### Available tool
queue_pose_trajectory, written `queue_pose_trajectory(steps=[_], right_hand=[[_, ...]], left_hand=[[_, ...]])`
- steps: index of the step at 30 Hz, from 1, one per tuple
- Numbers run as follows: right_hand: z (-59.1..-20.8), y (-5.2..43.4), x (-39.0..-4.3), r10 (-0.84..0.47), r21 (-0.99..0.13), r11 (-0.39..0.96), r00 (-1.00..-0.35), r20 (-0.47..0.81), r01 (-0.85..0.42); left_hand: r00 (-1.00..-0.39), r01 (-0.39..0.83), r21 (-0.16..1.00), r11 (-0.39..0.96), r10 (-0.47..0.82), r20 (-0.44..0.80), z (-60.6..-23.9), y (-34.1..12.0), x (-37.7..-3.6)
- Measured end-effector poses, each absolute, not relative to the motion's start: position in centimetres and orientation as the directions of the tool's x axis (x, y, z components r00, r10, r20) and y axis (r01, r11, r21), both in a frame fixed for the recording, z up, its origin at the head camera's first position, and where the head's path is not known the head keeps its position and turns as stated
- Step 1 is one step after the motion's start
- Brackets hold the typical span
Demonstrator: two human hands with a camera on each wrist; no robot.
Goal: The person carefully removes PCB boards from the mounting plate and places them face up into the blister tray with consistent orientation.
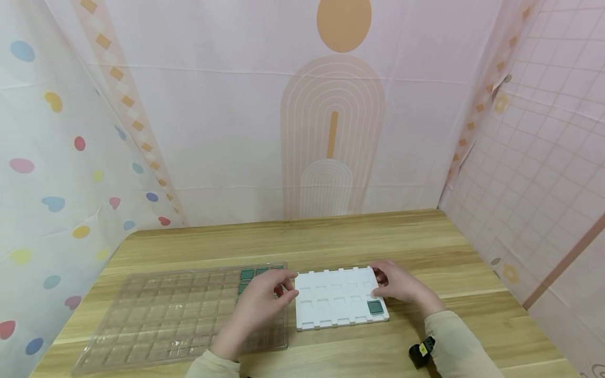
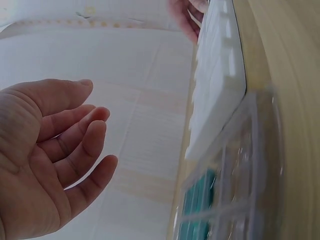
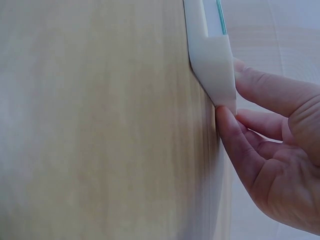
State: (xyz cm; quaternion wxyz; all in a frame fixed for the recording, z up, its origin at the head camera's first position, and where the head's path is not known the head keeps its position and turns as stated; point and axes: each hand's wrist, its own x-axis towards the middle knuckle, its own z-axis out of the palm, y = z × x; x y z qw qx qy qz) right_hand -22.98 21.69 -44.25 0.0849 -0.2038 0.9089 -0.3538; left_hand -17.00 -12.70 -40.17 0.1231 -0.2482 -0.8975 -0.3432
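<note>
Nearest to me, low in the frame, my left hand point(image 1: 257, 304) hovers open over the clear blister tray point(image 1: 156, 315), while my right hand point(image 1: 402, 286) touches with straight fingers the white foam tray's point(image 1: 331, 310) right corner, which looks light, stiff and easy to dent.

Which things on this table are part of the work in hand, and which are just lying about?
In use:
white tray, touched by the right hand
green chip in the white tray
clear plastic tray with green chips
left hand, hovering over the clear tray's right end

Lying about:
small black and yellow object
</note>
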Motion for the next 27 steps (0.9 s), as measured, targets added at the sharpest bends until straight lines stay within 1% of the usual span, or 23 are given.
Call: queue_pose_trajectory(steps=[7, 12, 20, 27], right_hand=[[-44.2, 21.5, -23.0, -0.427, -0.681, 0.664, -0.904, -0.007, -0.308], [-44.2, 21.5, -23.0, -0.426, -0.685, 0.663, -0.905, -0.012, -0.303], [-44.2, 21.6, -22.9, -0.427, -0.688, 0.66, -0.904, -0.015, -0.3], [-44.0, 21.4, -22.9, -0.417, -0.68, 0.672, -0.909, -0.021, -0.293]], left_hand=[[-0.832, 0.554, 0.573, 0.604, 0.383, 0.401, -40.6, -11.0, -17.1], [-0.812, 0.584, 0.554, 0.593, 0.416, 0.41, -40.8, -9.6, -16.9], [-0.797, 0.603, 0.552, 0.576, 0.465, 0.384, -41.1, -6.8, -16.5], [-0.803, 0.591, 0.565, 0.575, 0.484, 0.347, -41.1, -4.7, -16.5]])
